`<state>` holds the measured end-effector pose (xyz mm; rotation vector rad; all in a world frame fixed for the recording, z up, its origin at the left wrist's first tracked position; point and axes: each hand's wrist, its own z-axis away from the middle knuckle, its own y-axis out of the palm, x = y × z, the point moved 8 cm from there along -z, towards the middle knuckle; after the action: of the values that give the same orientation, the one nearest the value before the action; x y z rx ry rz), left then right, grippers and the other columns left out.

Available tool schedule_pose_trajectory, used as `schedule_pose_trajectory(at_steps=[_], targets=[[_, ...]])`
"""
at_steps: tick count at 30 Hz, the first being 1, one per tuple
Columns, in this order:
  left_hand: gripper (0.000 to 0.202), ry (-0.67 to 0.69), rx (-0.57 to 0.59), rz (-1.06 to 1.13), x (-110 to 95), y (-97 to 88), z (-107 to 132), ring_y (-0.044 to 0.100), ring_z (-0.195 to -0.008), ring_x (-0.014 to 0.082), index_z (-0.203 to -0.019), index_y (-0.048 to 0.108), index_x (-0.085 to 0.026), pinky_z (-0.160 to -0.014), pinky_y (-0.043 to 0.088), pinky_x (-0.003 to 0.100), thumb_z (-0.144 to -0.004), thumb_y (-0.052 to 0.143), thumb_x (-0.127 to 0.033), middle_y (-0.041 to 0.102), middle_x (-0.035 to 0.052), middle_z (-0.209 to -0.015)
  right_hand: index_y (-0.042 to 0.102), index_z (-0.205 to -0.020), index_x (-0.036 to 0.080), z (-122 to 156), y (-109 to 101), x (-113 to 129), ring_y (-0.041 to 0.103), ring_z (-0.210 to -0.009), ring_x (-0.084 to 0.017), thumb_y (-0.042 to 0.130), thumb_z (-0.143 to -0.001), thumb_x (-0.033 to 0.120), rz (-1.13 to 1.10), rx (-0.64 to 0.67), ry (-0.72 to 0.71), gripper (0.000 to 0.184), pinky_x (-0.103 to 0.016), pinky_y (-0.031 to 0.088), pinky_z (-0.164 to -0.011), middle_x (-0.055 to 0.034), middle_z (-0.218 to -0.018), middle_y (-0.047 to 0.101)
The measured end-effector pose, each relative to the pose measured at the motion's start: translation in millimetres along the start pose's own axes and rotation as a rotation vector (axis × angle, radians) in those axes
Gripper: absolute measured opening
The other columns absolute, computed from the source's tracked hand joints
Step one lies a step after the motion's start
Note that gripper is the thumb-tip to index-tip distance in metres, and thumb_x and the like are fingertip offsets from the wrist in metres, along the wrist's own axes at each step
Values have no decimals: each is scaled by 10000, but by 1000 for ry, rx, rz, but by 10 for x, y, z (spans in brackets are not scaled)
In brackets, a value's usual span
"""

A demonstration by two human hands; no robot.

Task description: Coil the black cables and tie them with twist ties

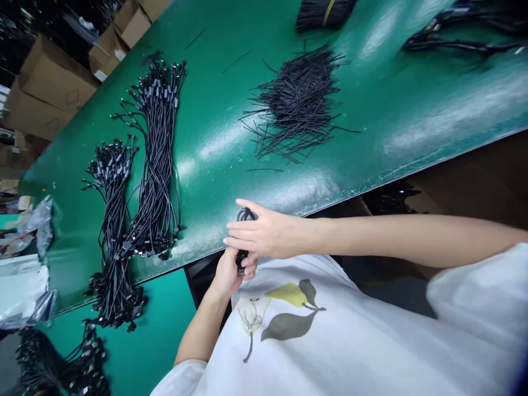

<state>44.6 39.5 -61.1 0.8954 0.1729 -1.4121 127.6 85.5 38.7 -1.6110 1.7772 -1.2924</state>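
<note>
A black cable wound into a small coil (246, 214) is upright at the table's front edge, close to the white shirt. My left hand (231, 270) is closed around its lower end, fingers curled over it. Across the coil's middle lies my right hand (268, 232), its fingers stretched out and its thumb apart, touching or just over the cable. The middle of the coil is hidden behind that hand. Beyond the hands, a loose pile of short black ties (303, 96) rests on the green table (214, 115).
Two long bundles of black cables, one farther back (159, 137) and one nearer (113, 220), lie at the left. A banded black bundle (325, 14) and more cables (462, 41) are at the back. Cardboard boxes (58, 82) and plastic bags (25, 291) line the left side.
</note>
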Motion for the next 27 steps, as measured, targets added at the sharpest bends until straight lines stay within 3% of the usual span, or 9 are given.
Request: schedule_pose_trajectory(at_steps=[3, 7, 10, 12, 14, 17, 22, 25, 27], targets=[[418, 9, 40, -146, 12, 19, -16, 258, -418, 50, -782, 488, -174, -368, 183, 164, -809, 597, -577, 327, -76, -557, 611, -1056, 133, 144, 143, 87, 553, -754, -184, 413, -937, 168, 216, 156, -11, 233, -573, 293, -1062, -22, -806, 618], [364, 59, 88, -318, -54, 42, 20, 293, -444, 67, -881, 494, -193, -400, 232, 188, -873, 531, -555, 389, -64, -600, 615, -907, 150, 227, 88, 128, 502, -664, -165, 336, -941, 129, 350, 160, -9, 282, -503, 318, -1060, -9, -749, 576], [331, 162, 106, -684, -167, 88, 49, 393, -521, 105, -786, 504, -194, -533, 340, 242, -940, 452, -483, 450, -30, -619, 582, -817, 157, 295, 120, 128, 485, -590, -159, 336, -940, 132, 320, 189, 27, 277, -371, 458, -750, -18, -684, 547], [331, 234, 84, -931, -228, 123, 35, 458, -616, 142, -737, 518, -193, -646, 365, 279, -964, 422, -415, 506, 1, -660, 563, -800, 152, 357, 191, 102, 479, -548, -158, 343, -943, 139, 280, 226, 63, 262, -304, 365, -535, -25, -654, 533], [311, 295, 44, -1067, -282, 151, -12, 488, -702, 176, -752, 545, -198, -708, 364, 301, -964, 421, -387, 551, 28, -736, 556, -796, 144, 405, 238, 62, 489, -538, -158, 354, -945, 136, 275, 258, 82, 250, -289, 267, -478, -31, -647, 534], [315, 312, 35, -1088, -326, 202, -100, 488, -735, 193, -767, 546, -199, -717, 361, 306, -960, 418, -412, 554, 39, -779, 551, -772, 137, 394, 179, 14, 516, -576, -162, 373, -953, 144, 274, 261, 61, 254, -296, 239, -502, -40, -662, 545], [396, 296, 76, -1026, -351, 317, -69, 392, -617, 152, -720, 458, -196, -617, 321, 276, -979, 326, -465, 443, -8, -658, 571, -790, 136, 285, 66, -10, 532, -632, -166, 380, -952, 111, 168, 294, 88, 251, -310, 281, -567, -48, -704, 579], [391, 255, 151, -1054, -203, 324, 5, 379, -600, 137, -771, 513, -177, -600, 303, 266, -974, 350, -469, 442, -18, -644, 609, -813, 141, 371, 116, -21, 551, -652, -164, 482, -967, 277, -9, 389, 98, 241, -309, 334, -594, -38, -731, 614], [403, 232, 136, -967, -118, 226, 19, 375, -576, 125, -795, 542, -165, -585, 297, 260, -968, 370, -486, 427, -28, -615, 640, -882, 158, 520, -6, -183, 580, -727, -166, 511, -954, 412, -126, 321, 137, 294, -302, 387, -637, -38, -804, 645]])
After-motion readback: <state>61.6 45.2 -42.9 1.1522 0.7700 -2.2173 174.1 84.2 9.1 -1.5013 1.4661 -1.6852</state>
